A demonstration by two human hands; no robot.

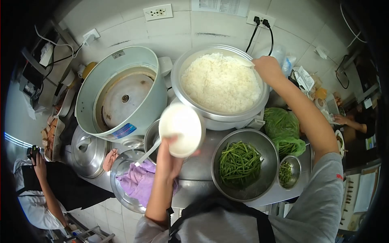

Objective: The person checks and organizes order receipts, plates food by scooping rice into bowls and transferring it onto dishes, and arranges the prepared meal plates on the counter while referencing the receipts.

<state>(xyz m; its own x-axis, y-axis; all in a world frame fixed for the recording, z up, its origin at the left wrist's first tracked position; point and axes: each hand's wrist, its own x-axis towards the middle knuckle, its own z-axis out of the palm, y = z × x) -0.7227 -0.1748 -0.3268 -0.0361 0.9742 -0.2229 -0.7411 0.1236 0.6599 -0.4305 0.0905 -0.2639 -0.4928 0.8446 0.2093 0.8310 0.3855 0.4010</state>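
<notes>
My left hand [167, 158] is wrapped round a white bowl [182, 123], tilted and raised above the counter in front of the rice pot. Little inside the bowl can be made out. At the far right rim of the large metal pot [178, 91], my right hand [268, 69] grips a white rice paddle [243, 61], its blade against the cooked rice [219, 83]. The paddle's handle is mostly hidden by my fingers. Below the pot stands a metal bowl [267, 178] of cut green beans [240, 164].
An uncovered rice cooker body [91, 87] stands left of the pot. Nearby are a metal lid [87, 152] and a basin [123, 198] with a purple cloth [137, 184]. A green bag [281, 125] and small bowl [298, 174] sit right. Other people [44, 178] are at both sides.
</notes>
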